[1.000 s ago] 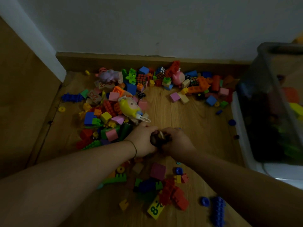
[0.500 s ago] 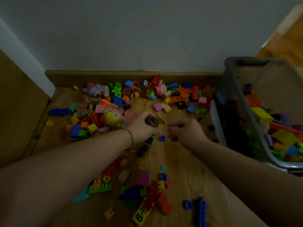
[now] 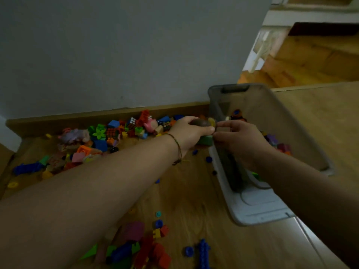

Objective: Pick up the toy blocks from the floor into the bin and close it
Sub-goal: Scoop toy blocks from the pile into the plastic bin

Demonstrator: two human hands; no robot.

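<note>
One bin (image 3: 214, 107). Left grip (image 3: 189, 133) clutches one brown toy piece (image 3: 201, 122), one green block (image 3: 206, 140) at rim; right grip (image 3: 240, 138) curled, contents unclear.

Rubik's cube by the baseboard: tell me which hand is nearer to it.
Left. The left hand, gripping toys, is just right of the Rubik's cube; the right hand is farther right, over the bin.

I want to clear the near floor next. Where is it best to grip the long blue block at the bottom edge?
Pinch the long blue block across its narrow sides near mid-length, coming from above: it lies flat on the floor, slim, with bare wood on its right.
</note>
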